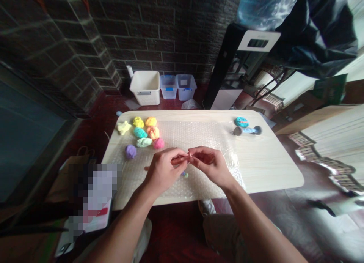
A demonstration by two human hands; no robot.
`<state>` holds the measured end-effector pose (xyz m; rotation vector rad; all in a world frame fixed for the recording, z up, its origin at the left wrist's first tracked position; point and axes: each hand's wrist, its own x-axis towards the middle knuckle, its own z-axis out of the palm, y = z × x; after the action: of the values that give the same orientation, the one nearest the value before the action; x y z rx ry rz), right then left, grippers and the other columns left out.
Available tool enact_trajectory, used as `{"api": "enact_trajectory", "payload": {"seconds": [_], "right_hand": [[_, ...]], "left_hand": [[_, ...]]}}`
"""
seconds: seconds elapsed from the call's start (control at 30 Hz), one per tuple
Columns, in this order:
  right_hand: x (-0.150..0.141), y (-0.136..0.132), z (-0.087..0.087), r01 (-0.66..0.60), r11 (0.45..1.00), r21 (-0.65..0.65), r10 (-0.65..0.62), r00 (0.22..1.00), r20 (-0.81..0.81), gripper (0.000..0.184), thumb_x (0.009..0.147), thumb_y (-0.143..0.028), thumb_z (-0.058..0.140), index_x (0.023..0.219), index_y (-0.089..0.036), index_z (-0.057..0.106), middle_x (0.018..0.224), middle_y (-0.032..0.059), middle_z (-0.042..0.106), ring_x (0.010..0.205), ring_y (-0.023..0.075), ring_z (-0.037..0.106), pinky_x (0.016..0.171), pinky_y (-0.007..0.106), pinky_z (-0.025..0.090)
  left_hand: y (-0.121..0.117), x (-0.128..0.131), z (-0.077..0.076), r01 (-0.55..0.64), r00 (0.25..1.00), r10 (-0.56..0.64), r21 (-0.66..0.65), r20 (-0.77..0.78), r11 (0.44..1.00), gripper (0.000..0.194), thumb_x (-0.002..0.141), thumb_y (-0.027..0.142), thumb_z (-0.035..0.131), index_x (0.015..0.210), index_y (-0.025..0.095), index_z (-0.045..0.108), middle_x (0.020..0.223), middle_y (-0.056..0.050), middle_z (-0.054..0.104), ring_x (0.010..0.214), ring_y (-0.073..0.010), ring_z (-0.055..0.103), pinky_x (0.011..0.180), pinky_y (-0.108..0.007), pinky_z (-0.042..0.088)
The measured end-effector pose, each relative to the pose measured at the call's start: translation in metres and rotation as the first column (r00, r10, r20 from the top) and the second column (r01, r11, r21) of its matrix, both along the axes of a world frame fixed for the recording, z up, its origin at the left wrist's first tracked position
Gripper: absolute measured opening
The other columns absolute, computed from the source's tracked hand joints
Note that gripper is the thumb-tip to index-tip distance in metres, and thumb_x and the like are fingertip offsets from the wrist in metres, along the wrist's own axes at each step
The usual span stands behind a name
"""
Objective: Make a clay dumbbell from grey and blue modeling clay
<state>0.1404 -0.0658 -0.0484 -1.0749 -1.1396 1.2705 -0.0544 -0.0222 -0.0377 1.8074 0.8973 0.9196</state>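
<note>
My left hand and my right hand meet above the bubble wrap, with their thumbs and fingertips pinched together. Between the fingertips is something tiny and pinkish, too small to name. A small blue and green piece shows just below my left fingers, partly hidden by them. Left of my hands lie several lumps of soft modelling clay, among them a pink lump, an orange lump, a pale green lump and a purple lump.
At the table's back right lie a teal clay lump and a dumbbell-shaped object. A white bin and two clear bins stand on the floor behind. A water dispenser rises at the back right.
</note>
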Motion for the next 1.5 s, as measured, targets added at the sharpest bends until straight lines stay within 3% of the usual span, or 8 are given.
{"api": "enact_trajectory", "payload": {"seconds": [0.13,0.3,0.57,0.9,1.03,1.27,1.37,1.5], "right_hand": [[0.000,0.000,-0.004,0.036,0.999,0.008,-0.037,0.997,0.064,0.031,0.087,-0.045,0.088,0.102,-0.018,0.086,0.089,0.0088,0.084,0.077,0.0198,0.078,0.075,0.035,0.065],[-0.001,-0.001,-0.007,0.074,0.997,0.037,-0.077,0.994,0.072,0.030,0.087,-0.042,0.089,0.107,-0.020,0.087,0.098,0.0106,0.085,0.084,0.0218,0.079,0.080,0.036,0.065],[0.001,-0.001,0.010,0.001,0.996,0.094,-0.003,1.000,0.015,0.020,0.092,-0.036,0.085,0.108,-0.024,0.088,0.089,0.0065,0.079,0.082,0.0183,0.073,0.079,0.035,0.061],[0.000,-0.002,0.010,0.046,0.999,0.000,-0.046,0.996,-0.074,0.022,0.085,-0.038,0.092,0.101,-0.023,0.088,0.081,0.0034,0.080,0.075,0.0166,0.071,0.075,0.034,0.061],[-0.001,-0.001,0.011,0.046,0.999,-0.012,-0.046,0.999,-0.014,0.025,0.089,-0.042,0.088,0.096,-0.019,0.085,0.076,0.0043,0.077,0.070,0.0158,0.068,0.067,0.031,0.058],[-0.002,0.000,0.000,0.069,0.998,0.010,-0.070,0.997,0.027,0.029,0.082,-0.041,0.093,0.100,-0.020,0.084,0.094,0.0074,0.082,0.082,0.0188,0.075,0.078,0.034,0.062],[-0.002,0.002,-0.001,0.050,0.997,-0.051,-0.050,0.999,0.003,0.030,0.085,-0.044,0.091,0.099,-0.019,0.084,0.085,0.0061,0.081,0.075,0.0169,0.073,0.073,0.032,0.060],[-0.001,0.002,0.004,0.016,0.996,-0.086,-0.016,1.000,0.001,0.030,0.086,-0.045,0.089,0.096,-0.017,0.085,0.076,0.0050,0.079,0.068,0.0162,0.070,0.068,0.031,0.058]], "left_hand": [[-0.001,0.002,-0.002,-0.023,1.000,0.023,-0.003,0.021,1.000,0.012,0.092,0.015,0.070,0.100,0.019,0.078,0.096,-0.005,0.082,0.088,-0.0203,0.083,0.079,-0.028,0.069],[-0.001,0.004,-0.001,-0.042,0.997,0.046,-0.060,0.060,0.997,0.009,0.092,0.017,0.072,0.099,0.019,0.078,0.095,-0.005,0.083,0.090,-0.0211,0.083,0.082,-0.028,0.069],[0.000,0.003,0.005,-0.012,0.988,0.039,-0.173,0.152,0.985,0.010,0.094,0.028,0.079,0.096,0.018,0.081,0.090,-0.005,0.084,0.083,-0.0201,0.081,0.076,-0.027,0.065],[0.001,0.004,0.006,0.076,0.971,-0.003,-0.303,0.237,0.950,0.017,0.089,0.027,0.084,0.100,0.016,0.078,0.096,-0.007,0.084,0.089,-0.0213,0.082,0.079,-0.028,0.065],[0.001,0.000,0.007,0.066,0.994,-0.047,-0.191,0.100,0.979,0.012,0.097,0.026,0.074,0.105,0.018,0.079,0.102,-0.007,0.084,0.093,-0.0208,0.081,0.082,-0.028,0.064],[0.002,-0.001,0.006,0.019,0.982,0.007,0.134,-0.188,0.991,0.016,0.104,0.022,0.060,0.106,0.021,0.076,0.104,-0.008,0.081,0.097,-0.0242,0.078,0.086,-0.036,0.063],[0.000,0.001,0.002,0.031,0.995,-0.030,0.004,-0.090,1.000,0.014,0.099,0.023,0.069,0.112,0.022,0.072,0.111,-0.008,0.081,0.100,-0.0242,0.081,0.085,-0.034,0.066],[-0.001,0.001,0.002,0.053,0.998,-0.046,-0.173,0.042,0.984,0.009,0.096,0.028,0.075,0.102,0.021,0.074,0.100,-0.007,0.084,0.094,-0.0248,0.083,0.082,-0.033,0.068]]}}
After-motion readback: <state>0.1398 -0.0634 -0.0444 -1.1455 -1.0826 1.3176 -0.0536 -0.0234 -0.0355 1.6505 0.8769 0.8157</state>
